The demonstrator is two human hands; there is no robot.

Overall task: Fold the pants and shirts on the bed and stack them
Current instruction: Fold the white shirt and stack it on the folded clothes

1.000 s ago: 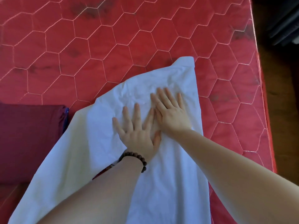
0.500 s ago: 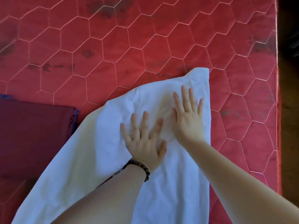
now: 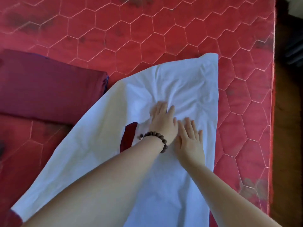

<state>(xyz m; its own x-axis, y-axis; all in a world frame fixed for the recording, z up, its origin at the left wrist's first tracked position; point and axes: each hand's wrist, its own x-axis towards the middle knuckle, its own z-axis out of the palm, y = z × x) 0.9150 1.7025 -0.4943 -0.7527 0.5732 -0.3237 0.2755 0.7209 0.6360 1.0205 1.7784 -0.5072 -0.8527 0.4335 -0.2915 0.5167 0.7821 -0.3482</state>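
on the red quilted bed point(image 3: 147, 30), a white garment point(image 3: 188, 82) lies spread near the right edge, its two legs splaying toward the viewer. the left hand point(image 3: 161, 122), wearing a dark bead bracelet point(image 3: 155, 136), presses flat on the cloth with fingers straight, wrinkles bunching just ahead of them. the right hand point(image 3: 188, 140) lies flat just beside it, fingers straight, touching the left wrist. a folded maroon garment point(image 3: 49, 89) sits to the left, just beside the white cloth's edge. both forearms cover much of the garment's near part.
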